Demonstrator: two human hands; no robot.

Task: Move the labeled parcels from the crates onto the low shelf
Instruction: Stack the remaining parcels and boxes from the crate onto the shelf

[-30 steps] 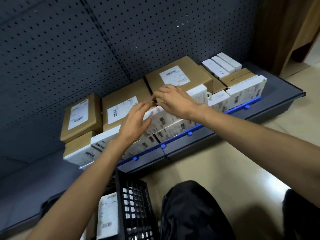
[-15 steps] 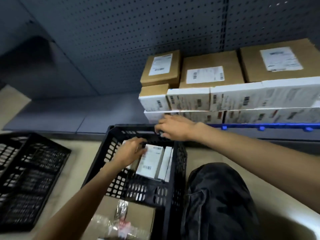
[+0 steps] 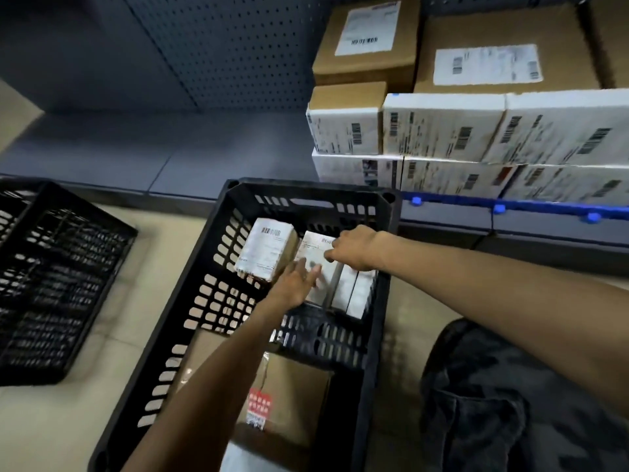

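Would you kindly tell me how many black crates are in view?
2. The left crate sits on the floor, partly cut off; the middle crate stands before the low shelf, with the left hand and right hand inside it. Others may be out of frame.

left hand flat, right hand seemingly curled

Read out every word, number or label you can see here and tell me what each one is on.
Nothing reads clearly; every text is blurred or too small.
On the shelf boxes: shipping labels and barcodes, unreadable.
On the left parcel in the crate: barcode label, unreadable.
On the white parcel the right hand grips: dark heading, blurred.
On the brown parcel: red sticker, characters blurred.
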